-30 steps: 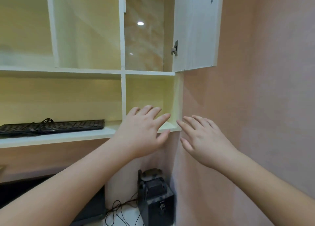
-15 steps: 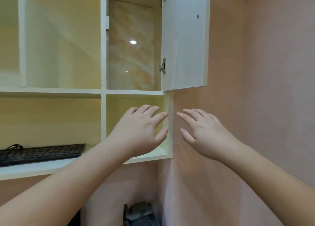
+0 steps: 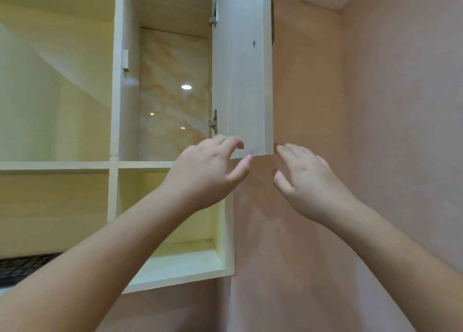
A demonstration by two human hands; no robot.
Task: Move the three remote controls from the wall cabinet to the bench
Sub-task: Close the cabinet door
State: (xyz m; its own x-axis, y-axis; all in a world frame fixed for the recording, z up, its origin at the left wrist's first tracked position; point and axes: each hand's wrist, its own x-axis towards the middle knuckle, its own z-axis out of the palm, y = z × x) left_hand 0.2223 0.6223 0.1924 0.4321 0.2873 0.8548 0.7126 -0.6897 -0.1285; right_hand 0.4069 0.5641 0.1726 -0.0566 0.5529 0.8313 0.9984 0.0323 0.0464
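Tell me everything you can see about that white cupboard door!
The cupboard door is a tall, pale panel with a whitewashed wood-grain look. It stands swung open, edge toward the camera, against the pink wall. Two metal hinges join it to the cabinet, one near the top, one near the bottom, and two small screw heads show on its face. The left hand reaches its bottom corner, fingers on or just before it. The right hand hovers beside its lower edge.

Pale wall cabinet (image 3: 117, 81), door (image 3: 244, 81) swung open (glossy marbled back), compartment bare.
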